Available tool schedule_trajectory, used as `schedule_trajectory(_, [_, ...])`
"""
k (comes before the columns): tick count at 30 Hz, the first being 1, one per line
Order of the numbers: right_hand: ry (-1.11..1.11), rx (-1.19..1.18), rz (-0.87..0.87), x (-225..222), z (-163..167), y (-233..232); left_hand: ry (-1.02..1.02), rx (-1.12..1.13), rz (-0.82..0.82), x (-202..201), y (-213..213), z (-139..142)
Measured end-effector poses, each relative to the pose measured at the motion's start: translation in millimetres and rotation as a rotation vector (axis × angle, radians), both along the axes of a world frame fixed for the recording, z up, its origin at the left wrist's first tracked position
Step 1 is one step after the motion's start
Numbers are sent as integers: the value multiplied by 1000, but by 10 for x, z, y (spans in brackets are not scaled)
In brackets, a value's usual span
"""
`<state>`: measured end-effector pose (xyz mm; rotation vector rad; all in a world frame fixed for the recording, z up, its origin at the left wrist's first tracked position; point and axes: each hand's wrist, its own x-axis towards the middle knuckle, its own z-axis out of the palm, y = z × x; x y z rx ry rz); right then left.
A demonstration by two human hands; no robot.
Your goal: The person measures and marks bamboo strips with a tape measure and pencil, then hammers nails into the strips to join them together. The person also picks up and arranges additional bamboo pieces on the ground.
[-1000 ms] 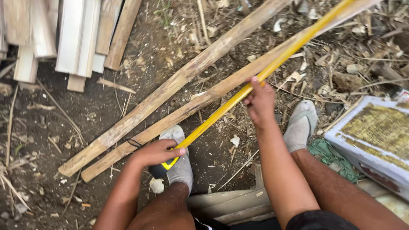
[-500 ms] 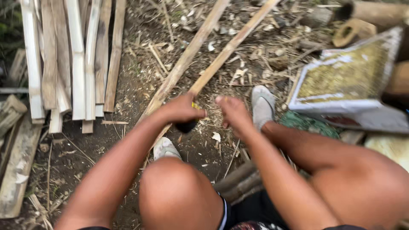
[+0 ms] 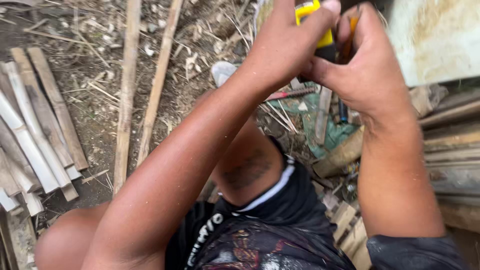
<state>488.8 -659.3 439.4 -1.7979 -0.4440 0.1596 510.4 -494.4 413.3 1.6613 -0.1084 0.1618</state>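
up top, both hands (image 3: 330,55) clasp the yellow tape measure (image 3: 314,20) between them.

Two hands, left hand (image 3: 295,45) and right hand (image 3: 367,70), share one yellow tape measure (image 3: 315,22); two long bamboo poles (image 3: 127,95) lie side by side on the ground, one pale shoe (image 3: 222,72) shows, and about seven split bamboo slats (image 3: 37,130) are stacked at the left

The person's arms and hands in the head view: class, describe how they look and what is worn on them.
Both forearms are bare, with no gloves, watch or rings visible. The left hand and right hand are uncovered. A dark sleeve edge shows at the right upper arm.
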Motion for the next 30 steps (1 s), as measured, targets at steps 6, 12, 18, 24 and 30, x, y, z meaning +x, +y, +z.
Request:
schedule_trajectory(6, [438, -650, -301, 10, -1920, -556, 278, 922, -308, -143, -383, -505])
schedule_trajectory(12, [33, -907, -183, -122, -3288, -551, 425, 1104, -420, -129, -433, -980])
schedule_trajectory(18, [32, -851, -279, -97, -3345, -567, 537, 1152, -470, 18, -409, -1090])
schedule_trajectory(24, [206, -571, -305, 291, -3244, -562, 554, 1183, -483, 135, -568, -1051])
schedule_trajectory(30, [-152, -398, -387, 448, -3081, -755, 577, 1193, -494, 118, -602, -979])
